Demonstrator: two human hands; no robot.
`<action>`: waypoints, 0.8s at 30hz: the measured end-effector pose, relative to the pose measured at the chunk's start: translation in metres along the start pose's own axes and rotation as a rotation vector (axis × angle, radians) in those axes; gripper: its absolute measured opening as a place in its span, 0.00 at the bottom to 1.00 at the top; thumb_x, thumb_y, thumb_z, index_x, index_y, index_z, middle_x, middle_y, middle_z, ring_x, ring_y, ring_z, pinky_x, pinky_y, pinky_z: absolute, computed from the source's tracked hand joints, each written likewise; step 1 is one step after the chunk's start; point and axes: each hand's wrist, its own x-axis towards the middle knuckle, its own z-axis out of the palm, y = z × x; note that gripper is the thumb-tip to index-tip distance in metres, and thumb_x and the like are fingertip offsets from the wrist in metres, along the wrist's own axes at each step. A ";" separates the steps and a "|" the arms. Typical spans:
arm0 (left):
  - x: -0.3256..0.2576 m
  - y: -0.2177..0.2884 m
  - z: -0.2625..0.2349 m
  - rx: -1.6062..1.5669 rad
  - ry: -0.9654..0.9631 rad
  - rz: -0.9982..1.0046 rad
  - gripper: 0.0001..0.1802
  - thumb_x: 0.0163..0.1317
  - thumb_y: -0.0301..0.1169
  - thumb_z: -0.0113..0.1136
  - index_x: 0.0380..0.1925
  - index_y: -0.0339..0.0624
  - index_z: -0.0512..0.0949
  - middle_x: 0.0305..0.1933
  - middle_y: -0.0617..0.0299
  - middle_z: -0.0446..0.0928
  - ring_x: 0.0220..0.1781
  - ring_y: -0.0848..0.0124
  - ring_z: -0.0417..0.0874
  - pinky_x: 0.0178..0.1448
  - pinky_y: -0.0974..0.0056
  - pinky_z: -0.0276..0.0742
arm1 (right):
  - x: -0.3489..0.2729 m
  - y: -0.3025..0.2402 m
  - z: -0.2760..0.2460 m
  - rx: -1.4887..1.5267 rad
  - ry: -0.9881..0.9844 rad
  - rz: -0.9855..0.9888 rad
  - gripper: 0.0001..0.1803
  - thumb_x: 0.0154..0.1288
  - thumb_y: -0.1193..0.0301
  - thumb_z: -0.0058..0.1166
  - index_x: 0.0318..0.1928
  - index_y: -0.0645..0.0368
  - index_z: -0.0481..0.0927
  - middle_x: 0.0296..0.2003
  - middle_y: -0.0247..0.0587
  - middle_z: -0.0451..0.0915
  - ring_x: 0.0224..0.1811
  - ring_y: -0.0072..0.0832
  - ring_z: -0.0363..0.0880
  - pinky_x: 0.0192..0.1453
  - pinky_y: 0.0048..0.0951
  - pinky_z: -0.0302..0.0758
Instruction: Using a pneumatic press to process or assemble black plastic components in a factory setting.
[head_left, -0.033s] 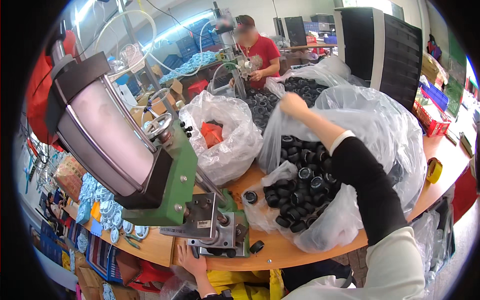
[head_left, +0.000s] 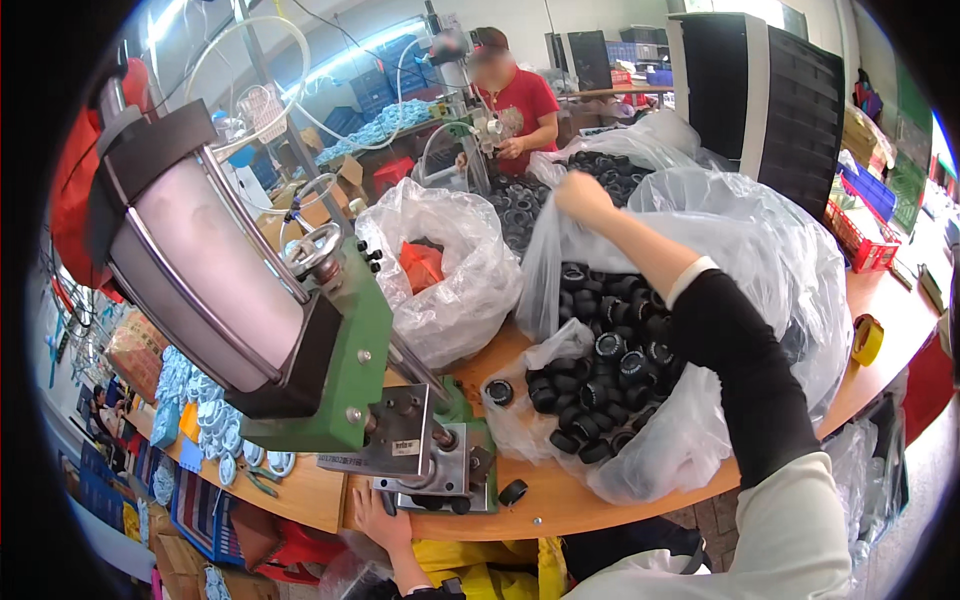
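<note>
My right hand (head_left: pixel 585 198) is closed on the upper edge of a clear plastic bag (head_left: pixel 543 262) and holds it raised. Inside this bag lie many small black wheel-like rings (head_left: pixel 606 392), heaped toward its open front. My left hand (head_left: pixel 381 520) rests with fingers stretched out on the table edge, beside the base of a green bench press (head_left: pixel 345 345). A small dark part by its fingers is too unclear to name. One loose black ring (head_left: pixel 512 492) stands on the table right of the press base.
A second clear bag (head_left: pixel 440 290) with an orange-red piece inside stands behind the press. Yellow tape (head_left: pixel 867 340) lies at the right table edge. Light-blue parts (head_left: pixel 215 415) and pliers (head_left: pixel 262 478) lie at left. A co-worker in red (head_left: pixel 520 105) works across the table.
My right hand has shifted slightly up and to the left with the bag edge. My left hand has stayed at the table edge.
</note>
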 end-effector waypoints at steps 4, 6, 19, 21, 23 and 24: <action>0.003 0.000 -0.008 -0.011 0.046 -0.006 0.29 0.44 0.32 0.59 0.52 0.41 0.74 0.63 0.59 0.68 0.68 0.54 0.61 0.65 0.50 0.57 | -0.003 -0.025 -0.040 0.332 0.101 -0.029 0.14 0.47 0.69 0.46 0.27 0.65 0.81 0.28 0.57 0.80 0.34 0.51 0.80 0.43 0.43 0.74; 0.004 -0.001 -0.007 -0.006 0.042 -0.005 0.28 0.45 0.32 0.59 0.51 0.41 0.74 0.63 0.59 0.68 0.68 0.54 0.61 0.65 0.50 0.57 | -0.006 -0.015 -0.053 0.215 0.050 -0.086 0.13 0.46 0.70 0.47 0.30 0.65 0.81 0.28 0.57 0.80 0.34 0.49 0.80 0.42 0.42 0.74; 0.002 0.004 -0.004 -0.035 0.064 -0.008 0.27 0.42 0.28 0.55 0.48 0.35 0.75 0.61 0.54 0.70 0.69 0.56 0.61 0.65 0.51 0.56 | -0.106 -0.090 -0.081 0.397 -0.508 -0.075 0.17 0.51 0.75 0.51 0.43 0.69 0.76 0.27 0.45 0.76 0.28 0.29 0.74 0.32 0.32 0.70; 0.002 0.004 -0.005 -0.034 0.057 -0.015 0.27 0.42 0.28 0.55 0.48 0.34 0.75 0.61 0.54 0.70 0.68 0.55 0.62 0.66 0.51 0.56 | -0.101 -0.072 -0.079 0.084 -0.569 -0.267 0.32 0.45 0.70 0.60 0.54 0.66 0.69 0.30 0.49 0.78 0.32 0.35 0.78 0.37 0.33 0.73; 0.002 0.002 -0.004 -0.031 0.064 -0.016 0.27 0.42 0.28 0.55 0.48 0.35 0.75 0.61 0.54 0.70 0.68 0.55 0.62 0.66 0.51 0.56 | -0.095 -0.068 -0.078 -0.126 -0.557 -0.255 0.47 0.37 0.65 0.68 0.61 0.60 0.61 0.35 0.51 0.79 0.39 0.36 0.79 0.41 0.33 0.74; 0.002 0.000 -0.006 -0.021 0.071 -0.013 0.28 0.42 0.28 0.56 0.49 0.36 0.75 0.61 0.54 0.70 0.68 0.55 0.62 0.66 0.51 0.56 | -0.081 -0.050 -0.059 -0.365 -0.554 -0.209 0.53 0.34 0.62 0.71 0.64 0.57 0.58 0.38 0.49 0.79 0.42 0.36 0.79 0.44 0.36 0.73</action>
